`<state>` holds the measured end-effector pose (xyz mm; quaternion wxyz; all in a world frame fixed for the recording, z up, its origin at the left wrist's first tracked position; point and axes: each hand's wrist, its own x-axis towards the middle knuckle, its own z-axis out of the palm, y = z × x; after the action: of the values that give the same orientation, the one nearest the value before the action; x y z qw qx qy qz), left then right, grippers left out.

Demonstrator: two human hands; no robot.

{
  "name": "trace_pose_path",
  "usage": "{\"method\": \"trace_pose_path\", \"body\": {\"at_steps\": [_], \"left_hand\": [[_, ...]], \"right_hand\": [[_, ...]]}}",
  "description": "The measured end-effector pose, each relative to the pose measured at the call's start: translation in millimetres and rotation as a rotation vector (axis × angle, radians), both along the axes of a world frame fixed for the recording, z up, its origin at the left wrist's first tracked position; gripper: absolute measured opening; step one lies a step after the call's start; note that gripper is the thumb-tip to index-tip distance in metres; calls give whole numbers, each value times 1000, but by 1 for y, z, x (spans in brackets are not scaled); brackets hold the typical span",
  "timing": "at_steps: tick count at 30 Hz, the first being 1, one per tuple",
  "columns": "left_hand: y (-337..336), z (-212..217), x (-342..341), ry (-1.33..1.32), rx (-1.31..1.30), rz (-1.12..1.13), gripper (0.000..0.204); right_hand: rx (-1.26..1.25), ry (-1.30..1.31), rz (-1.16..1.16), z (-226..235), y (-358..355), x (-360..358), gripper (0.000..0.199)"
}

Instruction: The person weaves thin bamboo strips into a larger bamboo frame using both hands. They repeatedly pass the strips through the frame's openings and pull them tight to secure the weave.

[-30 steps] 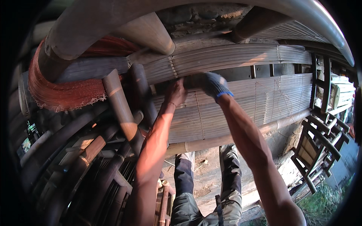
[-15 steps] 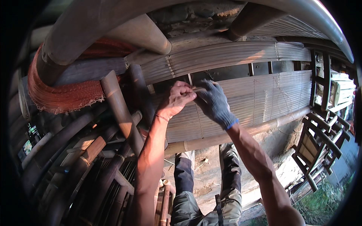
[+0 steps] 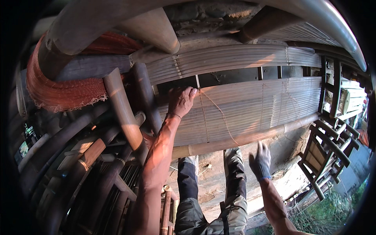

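My left hand (image 3: 182,102) is bare, with a thin band at its wrist. Its fingers curl over the far edge of a slatted bamboo panel (image 3: 243,103), the fingertips partly hidden. Just right of its thumb, a thin orange-brown cord (image 3: 222,111) comes off that edge and slants down across the slats to the near bamboo rail (image 3: 270,132). My right hand (image 3: 261,161), in a grey knitted glove, is below this rail, its fingers stretched out and apart. Nothing shows in it, and the cord's loose end lies to its left.
A second slatted panel (image 3: 231,58) stands behind a dark gap. Thick bamboo poles (image 3: 124,111) and red netting (image 3: 66,92) crowd the left. A small bamboo chair frame (image 3: 319,154) sits at right. Overhead, a large curved pole (image 3: 117,15) crosses the view.
Both hands were together at the panel's far edge. My gloved right hand has moved away, down and right past the near rail. My left hand stays at the edge, and the slanting cord now shows.
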<state>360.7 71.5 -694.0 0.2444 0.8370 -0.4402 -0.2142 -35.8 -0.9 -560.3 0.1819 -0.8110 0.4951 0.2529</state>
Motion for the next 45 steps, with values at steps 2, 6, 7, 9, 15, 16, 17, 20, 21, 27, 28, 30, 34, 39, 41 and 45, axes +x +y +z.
{"method": "trace_pose_path", "body": {"at_steps": [2, 6, 7, 9, 15, 16, 17, 20, 21, 27, 28, 30, 34, 39, 41, 45], "left_hand": [[-22, -13, -11, 60, -12, -92, 33], [-10, -1, 1, -24, 47, -76, 32], [-11, 1, 1, -33, 84, -99, 31], [-12, 4, 3, -23, 128, -101, 28], [-10, 2, 4, 43, 163, -201, 51], [-7, 7, 7, 61, 196, -203, 57], [-8, 10, 8, 81, 221, -210, 62], [-16, 13, 4, 85, 178, -186, 70], [-8, 10, 5, 70, 168, -153, 70], [-11, 17, 9, 145, 290, -163, 72], [-8, 18, 10, 121, 262, -159, 73], [-23, 19, 0, 83, 171, -198, 75], [-8, 4, 2, 130, 246, -150, 70], [-13, 14, 9, 112, 205, -134, 69], [-35, 30, 1, 189, 254, -186, 75], [-14, 20, 1, 58, 212, -152, 76]], "right_hand": [[-101, -283, -54, -11, -22, 87, 60], [-72, -442, 110, -44, -30, 238, 38], [-72, -341, 143, -54, -30, 254, 36], [-58, -147, 210, -75, -28, 275, 34], [647, -368, -417, -64, -52, 268, 34], [1003, -381, -559, -53, -63, 266, 37], [1045, -374, -495, -44, -73, 264, 38], [830, -307, -214, 18, -110, 270, 28], [665, -606, -137, 24, -114, 269, 26], [697, -1218, -574, 69, -151, 262, 33], [576, -945, -528, 72, -157, 257, 32], [2, -494, 405, -51, -154, 158, 29], [594, -277, 15, 25, -4, 231, 38], [833, -515, -444, -7, -58, 143, 41], [771, -510, -426, -5, -58, 145, 44], [842, -672, -906, -4, -34, 127, 46]]}}
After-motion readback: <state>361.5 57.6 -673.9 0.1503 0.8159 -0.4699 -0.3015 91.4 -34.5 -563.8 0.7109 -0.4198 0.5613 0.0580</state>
